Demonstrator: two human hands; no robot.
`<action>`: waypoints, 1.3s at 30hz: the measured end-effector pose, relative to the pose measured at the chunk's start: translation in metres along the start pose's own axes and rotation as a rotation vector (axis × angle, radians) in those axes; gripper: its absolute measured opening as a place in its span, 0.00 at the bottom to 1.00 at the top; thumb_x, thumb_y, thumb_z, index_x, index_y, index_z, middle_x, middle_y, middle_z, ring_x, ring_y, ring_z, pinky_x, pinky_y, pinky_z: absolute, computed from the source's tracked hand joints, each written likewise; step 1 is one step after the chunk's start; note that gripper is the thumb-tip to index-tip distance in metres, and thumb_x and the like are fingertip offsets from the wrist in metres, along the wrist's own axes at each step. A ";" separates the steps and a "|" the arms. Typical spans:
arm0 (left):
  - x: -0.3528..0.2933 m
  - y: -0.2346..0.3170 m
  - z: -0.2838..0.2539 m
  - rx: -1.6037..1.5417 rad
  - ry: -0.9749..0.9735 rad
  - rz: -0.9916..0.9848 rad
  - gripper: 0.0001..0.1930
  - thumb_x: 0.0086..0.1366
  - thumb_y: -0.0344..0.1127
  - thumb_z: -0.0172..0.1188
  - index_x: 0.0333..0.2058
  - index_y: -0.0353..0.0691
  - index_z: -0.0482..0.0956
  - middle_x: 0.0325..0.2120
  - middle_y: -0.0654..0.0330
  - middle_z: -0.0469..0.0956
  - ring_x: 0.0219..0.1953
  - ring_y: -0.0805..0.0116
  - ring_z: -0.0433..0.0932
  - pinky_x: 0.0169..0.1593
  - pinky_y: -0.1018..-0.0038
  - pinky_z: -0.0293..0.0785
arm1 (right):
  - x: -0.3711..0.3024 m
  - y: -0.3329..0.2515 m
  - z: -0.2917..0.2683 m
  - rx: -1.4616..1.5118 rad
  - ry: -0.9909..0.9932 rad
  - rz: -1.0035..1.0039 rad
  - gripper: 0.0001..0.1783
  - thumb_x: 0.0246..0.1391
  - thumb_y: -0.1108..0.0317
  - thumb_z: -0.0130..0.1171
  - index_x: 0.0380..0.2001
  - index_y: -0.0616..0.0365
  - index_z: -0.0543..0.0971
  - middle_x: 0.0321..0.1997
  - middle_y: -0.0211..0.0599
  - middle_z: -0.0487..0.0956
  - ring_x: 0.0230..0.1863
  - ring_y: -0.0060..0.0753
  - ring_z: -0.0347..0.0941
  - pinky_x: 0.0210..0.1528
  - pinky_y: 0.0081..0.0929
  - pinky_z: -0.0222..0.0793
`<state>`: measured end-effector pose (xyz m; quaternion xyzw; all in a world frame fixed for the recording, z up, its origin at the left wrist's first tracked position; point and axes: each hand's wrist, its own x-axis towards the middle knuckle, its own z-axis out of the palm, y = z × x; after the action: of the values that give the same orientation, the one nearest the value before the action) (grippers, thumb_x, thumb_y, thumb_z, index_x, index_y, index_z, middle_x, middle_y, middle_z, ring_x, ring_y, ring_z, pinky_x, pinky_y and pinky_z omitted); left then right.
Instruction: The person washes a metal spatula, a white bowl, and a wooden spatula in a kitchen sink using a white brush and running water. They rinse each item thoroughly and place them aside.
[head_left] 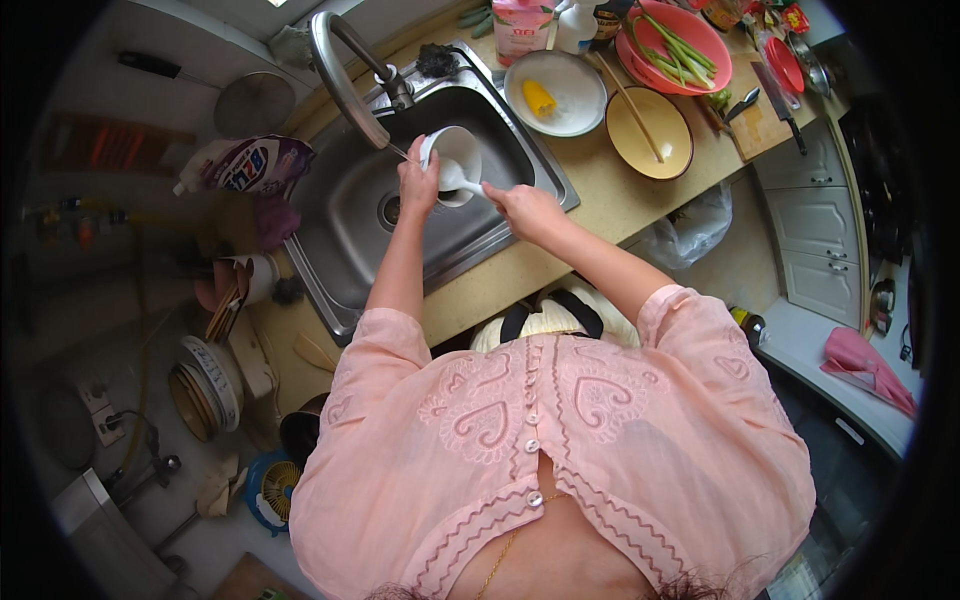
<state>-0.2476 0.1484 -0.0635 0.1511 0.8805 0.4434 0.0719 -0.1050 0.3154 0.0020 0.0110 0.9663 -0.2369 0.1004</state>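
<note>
Both hands are working over the steel sink (350, 215): the left hand (417, 182) is gripping a white cup (455, 158) under the faucet (345, 75), while the right hand (520, 205) is clamping a white spoon (458, 180) against its rim.

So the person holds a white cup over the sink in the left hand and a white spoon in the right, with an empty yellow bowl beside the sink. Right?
Not quite. The yellow bowl is not empty: chopsticks lie in it, as the head view shows. The rest stands: left hand holds the white cup over the sink, right hand the white spoon.
</note>
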 end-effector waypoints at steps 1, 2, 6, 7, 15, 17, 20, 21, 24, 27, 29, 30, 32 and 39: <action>-0.004 -0.008 0.000 -0.081 -0.026 -0.264 0.24 0.61 0.49 0.49 0.55 0.55 0.61 0.49 0.48 0.66 0.49 0.50 0.66 0.50 0.64 0.64 | 0.003 -0.002 0.001 0.077 0.032 -0.029 0.23 0.46 0.72 0.48 0.50 0.45 0.70 0.26 0.40 0.77 0.28 0.45 0.74 0.27 0.41 0.68; -0.008 -0.022 0.002 -0.240 -0.023 -0.335 0.24 0.61 0.50 0.48 0.56 0.55 0.60 0.50 0.50 0.66 0.49 0.50 0.67 0.48 0.62 0.67 | 0.006 -0.004 0.001 0.155 0.063 -0.060 0.25 0.45 0.72 0.49 0.50 0.43 0.69 0.26 0.40 0.76 0.29 0.46 0.73 0.28 0.40 0.68; -0.029 0.017 -0.020 -0.606 -0.061 -0.583 0.27 0.61 0.52 0.46 0.57 0.56 0.54 0.51 0.55 0.63 0.44 0.49 0.71 0.29 0.54 0.78 | 0.008 0.011 0.011 0.114 0.034 0.105 0.23 0.48 0.70 0.48 0.50 0.43 0.69 0.27 0.43 0.76 0.29 0.48 0.73 0.29 0.41 0.68; -0.032 0.016 -0.022 -0.574 -0.038 -0.588 0.28 0.61 0.53 0.46 0.58 0.55 0.53 0.51 0.55 0.63 0.43 0.49 0.72 0.28 0.55 0.78 | 0.005 0.008 0.013 0.105 -0.051 0.097 0.23 0.48 0.70 0.47 0.50 0.45 0.69 0.26 0.44 0.76 0.29 0.49 0.73 0.31 0.40 0.68; -0.057 -0.003 -0.019 -0.818 -0.047 -0.653 0.28 0.62 0.58 0.41 0.54 0.50 0.52 0.49 0.53 0.64 0.42 0.50 0.74 0.27 0.57 0.80 | 0.016 -0.017 0.008 0.145 -0.028 0.003 0.20 0.50 0.69 0.47 0.48 0.45 0.72 0.27 0.47 0.76 0.28 0.51 0.72 0.31 0.42 0.67; -0.057 -0.004 -0.021 -0.721 0.020 -0.627 0.28 0.62 0.58 0.41 0.55 0.49 0.51 0.49 0.51 0.64 0.41 0.50 0.74 0.27 0.57 0.80 | 0.016 -0.014 0.010 0.100 -0.127 0.043 0.21 0.49 0.69 0.48 0.49 0.43 0.71 0.27 0.47 0.76 0.28 0.51 0.72 0.30 0.42 0.67; -0.059 0.001 -0.027 -0.630 -0.001 -0.646 0.28 0.62 0.57 0.40 0.56 0.49 0.52 0.49 0.51 0.64 0.41 0.51 0.75 0.27 0.58 0.81 | 0.006 -0.004 0.017 0.048 -0.211 -0.043 0.22 0.47 0.70 0.49 0.49 0.43 0.70 0.28 0.43 0.76 0.29 0.49 0.73 0.29 0.42 0.68; -0.061 -0.005 -0.026 -0.654 -0.010 -0.678 0.28 0.63 0.58 0.38 0.56 0.48 0.53 0.49 0.51 0.64 0.41 0.51 0.75 0.29 0.57 0.80 | -0.001 -0.017 0.004 0.015 -0.222 -0.091 0.22 0.46 0.71 0.49 0.47 0.43 0.70 0.28 0.42 0.76 0.29 0.48 0.73 0.29 0.41 0.68; -0.064 -0.008 -0.025 -0.917 -0.147 -0.780 0.29 0.63 0.58 0.37 0.56 0.46 0.53 0.50 0.51 0.64 0.43 0.49 0.74 0.33 0.53 0.78 | -0.007 -0.027 -0.007 -0.180 -0.045 -0.193 0.22 0.46 0.72 0.49 0.47 0.43 0.70 0.27 0.40 0.76 0.26 0.43 0.74 0.26 0.37 0.69; -0.062 -0.009 -0.014 -0.950 -0.115 -0.803 0.27 0.63 0.57 0.38 0.55 0.46 0.51 0.51 0.48 0.61 0.45 0.45 0.71 0.34 0.48 0.76 | 0.005 -0.016 -0.003 -0.350 0.162 -0.083 0.22 0.47 0.72 0.47 0.49 0.46 0.68 0.23 0.40 0.76 0.24 0.39 0.74 0.24 0.35 0.70; -0.059 -0.012 -0.015 -0.896 -0.062 -0.776 0.28 0.63 0.55 0.41 0.56 0.48 0.50 0.53 0.49 0.59 0.45 0.43 0.70 0.31 0.47 0.77 | 0.002 -0.003 -0.005 -0.308 0.059 -0.028 0.21 0.47 0.73 0.47 0.48 0.47 0.69 0.23 0.39 0.76 0.24 0.40 0.74 0.23 0.35 0.70; -0.058 -0.007 -0.016 -0.806 -0.047 -0.762 0.28 0.62 0.55 0.42 0.57 0.49 0.50 0.53 0.49 0.59 0.45 0.44 0.70 0.30 0.48 0.77 | 0.000 0.002 -0.010 -0.290 0.008 0.000 0.21 0.47 0.73 0.47 0.48 0.47 0.69 0.23 0.39 0.75 0.23 0.40 0.74 0.23 0.34 0.70; -0.057 0.003 -0.020 -0.628 -0.014 -0.729 0.29 0.62 0.54 0.43 0.58 0.50 0.49 0.53 0.50 0.59 0.45 0.44 0.70 0.29 0.49 0.77 | -0.015 0.001 -0.014 -0.231 -0.088 -0.059 0.23 0.48 0.72 0.47 0.50 0.46 0.68 0.23 0.40 0.75 0.25 0.42 0.74 0.25 0.36 0.70; -0.036 0.037 -0.015 -0.114 -0.077 -0.467 0.27 0.60 0.49 0.49 0.58 0.55 0.55 0.49 0.46 0.63 0.40 0.44 0.73 0.31 0.60 0.78 | 0.005 -0.005 0.024 0.868 -0.176 0.338 0.25 0.51 0.71 0.50 0.55 0.49 0.66 0.19 0.36 0.72 0.20 0.26 0.71 0.21 0.25 0.66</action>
<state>-0.2096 0.1459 -0.0249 -0.0442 0.8616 0.4578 0.2144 -0.1057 0.3001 -0.0173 0.1888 0.7506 -0.5990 0.2053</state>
